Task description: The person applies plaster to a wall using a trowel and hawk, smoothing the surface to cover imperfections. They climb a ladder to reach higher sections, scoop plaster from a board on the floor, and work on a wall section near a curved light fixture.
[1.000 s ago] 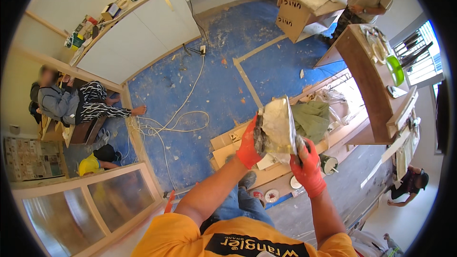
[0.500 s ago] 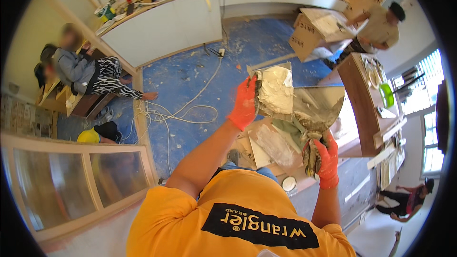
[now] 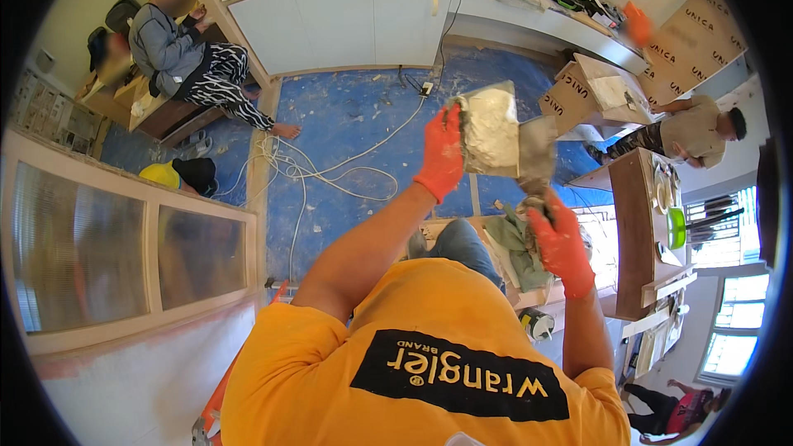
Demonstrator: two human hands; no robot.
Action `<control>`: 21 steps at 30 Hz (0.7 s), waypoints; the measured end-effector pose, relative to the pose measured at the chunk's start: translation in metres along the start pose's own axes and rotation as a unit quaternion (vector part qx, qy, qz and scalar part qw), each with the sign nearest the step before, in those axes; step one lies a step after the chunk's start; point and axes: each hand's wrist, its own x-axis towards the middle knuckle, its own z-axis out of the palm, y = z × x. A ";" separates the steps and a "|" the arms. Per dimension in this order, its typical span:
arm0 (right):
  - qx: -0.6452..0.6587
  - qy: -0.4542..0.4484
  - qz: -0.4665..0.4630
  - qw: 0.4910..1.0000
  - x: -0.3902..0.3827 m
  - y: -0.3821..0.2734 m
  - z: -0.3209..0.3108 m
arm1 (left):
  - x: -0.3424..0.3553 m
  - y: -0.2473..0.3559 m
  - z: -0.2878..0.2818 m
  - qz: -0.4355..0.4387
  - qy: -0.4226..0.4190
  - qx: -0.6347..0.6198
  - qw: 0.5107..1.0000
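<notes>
Head view: both hands raised near the centre of the frame, over the blue floor (image 3: 347,136). Left hand (image 3: 442,153), red-gloved, has its fingers curled closed at the left edge of a flat plate (image 3: 491,134) loaded with pale paste. Right hand (image 3: 562,239), also gloved, sits right of centre, fingers wrapped round the handle end of a broad scraper (image 3: 538,149); the handle is mostly hidden by the glove.

Step in hand, as judged: working paste between plate and blade. Next move seems to call for a steady plate and a controlled blade angle, so paste stays off the edges.

Orientation: scraper's long axis runs nearly up the frame from the right hand, wide blade end toward the top. Plate is near square, slightly longer up-and-down, tipped a little; paste side faces the camera. Blade lies just beside the plate's right edge; contact cannot be told.

Green cloth (image 3: 519,248) lies below the scraper, near the right hand.
</notes>
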 end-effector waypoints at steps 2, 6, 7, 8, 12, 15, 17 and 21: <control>-0.088 -0.087 0.008 0.992 0.013 0.026 0.006 | -0.019 0.021 -0.023 0.255 -0.018 0.210 0.944; -0.094 -0.183 0.052 0.977 0.058 0.055 0.040 | 0.018 0.037 -0.088 -0.108 -0.057 -0.313 0.942; -0.095 -0.182 0.036 0.978 0.075 0.061 0.046 | 0.022 0.032 -0.108 -0.070 -0.037 -0.258 0.963; -0.063 -0.107 -0.009 0.992 0.092 0.083 0.054 | 0.028 0.026 -0.125 -0.029 -0.018 -0.205 0.978; 0.108 0.020 0.009 0.994 0.179 0.132 0.034 | 0.106 -0.025 -0.171 -0.150 0.010 -0.175 0.973; 0.272 -0.009 0.092 0.958 0.230 0.135 0.028 | 0.165 -0.033 -0.193 -0.204 0.011 -0.157 0.966; 0.330 -0.008 0.109 0.938 0.256 0.137 0.024 | 0.201 -0.043 -0.190 -0.168 0.071 -0.122 0.976; 0.246 0.085 -0.019 0.965 0.353 0.166 0.040 | 0.301 -0.060 -0.209 -0.243 -0.028 -0.320 0.916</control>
